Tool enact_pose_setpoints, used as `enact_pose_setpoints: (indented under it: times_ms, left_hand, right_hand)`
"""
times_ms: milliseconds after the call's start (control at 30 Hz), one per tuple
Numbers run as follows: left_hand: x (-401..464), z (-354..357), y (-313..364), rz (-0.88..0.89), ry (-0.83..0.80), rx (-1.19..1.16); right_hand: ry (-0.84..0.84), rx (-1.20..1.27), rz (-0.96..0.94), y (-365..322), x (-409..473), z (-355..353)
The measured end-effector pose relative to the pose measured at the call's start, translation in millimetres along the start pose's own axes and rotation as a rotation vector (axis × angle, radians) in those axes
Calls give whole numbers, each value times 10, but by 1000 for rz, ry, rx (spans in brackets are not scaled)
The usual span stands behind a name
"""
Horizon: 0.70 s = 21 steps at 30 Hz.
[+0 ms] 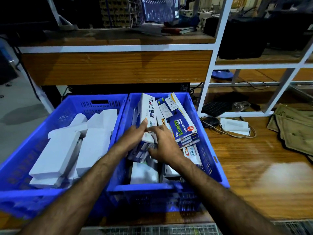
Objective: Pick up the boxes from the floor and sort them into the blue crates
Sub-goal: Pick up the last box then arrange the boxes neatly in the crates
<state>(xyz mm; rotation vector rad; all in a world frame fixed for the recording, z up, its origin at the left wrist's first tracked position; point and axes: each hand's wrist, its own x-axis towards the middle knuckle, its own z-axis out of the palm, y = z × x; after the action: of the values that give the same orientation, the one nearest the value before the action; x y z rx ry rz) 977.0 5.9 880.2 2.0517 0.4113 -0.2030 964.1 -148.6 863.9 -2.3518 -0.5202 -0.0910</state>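
Two blue crates stand side by side on the wooden floor. The left crate (pixel 42 119) holds several plain white boxes (pixel 57 151). The right crate (pixel 205 133) holds printed boxes, among them a blue and white extension socket box (pixel 179 122). Both my hands reach into the right crate. My left hand (pixel 133 138) and my right hand (pixel 164 145) grip a long white printed box (pixel 147 109) at its near end; the box leans tilted against the crate's far wall. Boxes underneath are partly hidden by my hands.
A wood and white metal shelf unit (pixel 116 67) stands right behind the crates. To the right on the floor lie a black keyboard (pixel 216 107), a white box with tangled cables (pixel 234 126) and flattened cardboard (pixel 294 128).
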Motion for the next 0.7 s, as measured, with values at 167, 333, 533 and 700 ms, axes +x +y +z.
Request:
enact_pose_setpoints:
  times_ms: [167,333,533,700]
  left_hand:
    - [-160,22,106,66,144,233]
    - [-104,15,121,146,191,369]
    - [-73,-9,116,178,120,467]
    - [-190,76,88,220,109,604]
  right_hand:
    - [30,58,7,4,-10,-29]
    - [57,159,119,70,-32,-86]
    - [63,60,111,7,-77,18]
    - [134,-191,52,-58,-181,-88]
